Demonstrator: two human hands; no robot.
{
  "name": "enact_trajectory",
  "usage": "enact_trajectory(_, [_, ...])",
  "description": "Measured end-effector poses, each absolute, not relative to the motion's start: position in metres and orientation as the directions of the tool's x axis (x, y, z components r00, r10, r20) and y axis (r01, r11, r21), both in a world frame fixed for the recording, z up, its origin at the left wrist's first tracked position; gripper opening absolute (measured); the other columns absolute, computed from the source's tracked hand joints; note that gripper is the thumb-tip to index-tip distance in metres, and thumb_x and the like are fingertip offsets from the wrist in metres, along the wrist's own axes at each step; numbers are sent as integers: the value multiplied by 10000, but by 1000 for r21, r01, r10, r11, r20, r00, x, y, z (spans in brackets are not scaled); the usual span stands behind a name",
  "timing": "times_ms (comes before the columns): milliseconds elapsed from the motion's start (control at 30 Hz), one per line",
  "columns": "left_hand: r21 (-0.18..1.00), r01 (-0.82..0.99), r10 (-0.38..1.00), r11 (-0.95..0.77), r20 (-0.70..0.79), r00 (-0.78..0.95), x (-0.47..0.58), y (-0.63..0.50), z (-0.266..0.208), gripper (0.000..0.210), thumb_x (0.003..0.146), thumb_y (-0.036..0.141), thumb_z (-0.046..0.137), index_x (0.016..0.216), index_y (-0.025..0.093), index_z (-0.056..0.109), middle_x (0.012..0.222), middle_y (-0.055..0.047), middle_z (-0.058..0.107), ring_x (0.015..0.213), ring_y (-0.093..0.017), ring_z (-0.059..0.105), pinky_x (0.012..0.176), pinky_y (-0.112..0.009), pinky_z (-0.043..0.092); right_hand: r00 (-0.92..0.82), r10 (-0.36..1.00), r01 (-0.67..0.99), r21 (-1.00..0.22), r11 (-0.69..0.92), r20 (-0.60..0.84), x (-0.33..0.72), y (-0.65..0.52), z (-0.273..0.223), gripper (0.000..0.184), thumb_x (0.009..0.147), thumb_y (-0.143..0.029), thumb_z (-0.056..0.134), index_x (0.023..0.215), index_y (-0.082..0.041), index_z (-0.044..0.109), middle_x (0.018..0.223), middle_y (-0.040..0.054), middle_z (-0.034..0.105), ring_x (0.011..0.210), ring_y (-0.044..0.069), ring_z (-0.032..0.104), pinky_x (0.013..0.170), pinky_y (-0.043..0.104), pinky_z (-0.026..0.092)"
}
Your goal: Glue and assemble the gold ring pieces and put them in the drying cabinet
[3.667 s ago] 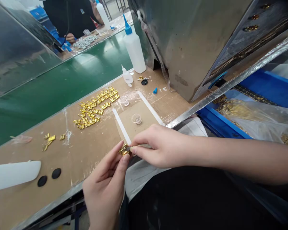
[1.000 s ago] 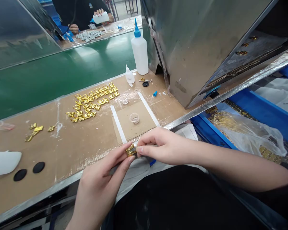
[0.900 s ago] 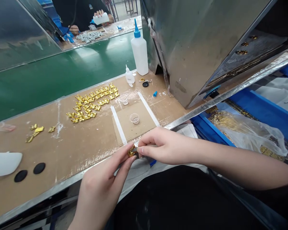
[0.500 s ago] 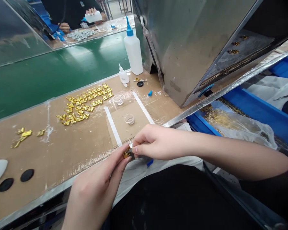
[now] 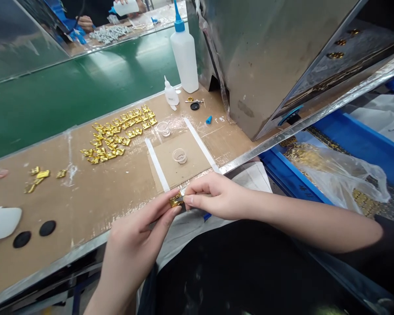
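Observation:
My left hand (image 5: 141, 232) pinches a small shiny gold metal piece (image 5: 175, 200) between thumb and fingers, just off the table's front edge. Against that piece, my right hand (image 5: 216, 196) has thumb and forefinger closed together; what they grip is too small to make out. Beyond my hands a small clear plastic cup (image 5: 180, 156) stands on a cardboard square (image 5: 164, 148) between two white tape strips. Several gold pieces (image 5: 111, 135) of a similar colour lie in rows to the left of the cup.
A tall white bottle with a blue nozzle (image 5: 185, 59) and a small squeeze bottle (image 5: 171, 94) stand at the back. Metal housing (image 5: 249, 65) rises at the right, above blue bins (image 5: 361, 135). Black discs (image 5: 47, 228) lie at left. Other people's hands show at the far table and left edge.
The view has shifted slightly. My hands remain together at the gold piece, which now shows more plainly. At the left edge, another person's hand reaches further in.

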State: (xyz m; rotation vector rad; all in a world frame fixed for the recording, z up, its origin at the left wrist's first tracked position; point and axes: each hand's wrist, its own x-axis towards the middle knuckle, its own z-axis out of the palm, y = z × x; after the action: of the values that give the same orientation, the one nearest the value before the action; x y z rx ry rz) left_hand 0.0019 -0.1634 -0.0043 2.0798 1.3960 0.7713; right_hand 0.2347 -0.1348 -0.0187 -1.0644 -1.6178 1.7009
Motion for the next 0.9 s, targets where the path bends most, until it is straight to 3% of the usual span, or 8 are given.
enact_trajectory(167, [800,577,977,-161,45,210,9,-163,-17,308,992,465,751,1245,298,807,1127,-23,844,1014,-259,825,921,-316,680,-506,845,167,-981,-101,-173,233,-133,-31,221,987,-285,630,865,-138,742,753,-5,648,716,129,536,694,257,405])
enact_trajectory(333, [891,452,985,-50,-30,168,15,-161,-33,366,1013,457,722,1299,234,772,1184,-80,830,1064,-279,815,1019,-401,665,-422,897,324,-946,17,-128,230,-131,-39,229,1001,-300,621,890,-154,759,787,10,695,767,150,590,734,270,404])
enact_trajectory(633, [616,706,934,-349,288,211,13,-164,-35,316,1061,367,675,1365,312,745,1216,-24,824,980,-228,824,883,-301,654,-423,896,413,-909,58,-135,225,-128,-24,276,1024,-301,576,834,-157,714,720,-11,629,721,133,555,671,276,324])
enact_trajectory(900, [708,664,970,-240,210,126,14,-164,-31,314,1042,422,704,1333,321,762,1187,0,831,1024,-240,821,866,-286,662,-442,854,233,-955,-186,-274,223,-127,-34,293,1014,-390,615,931,-145,753,648,-48,534,610,106,450,592,259,324])
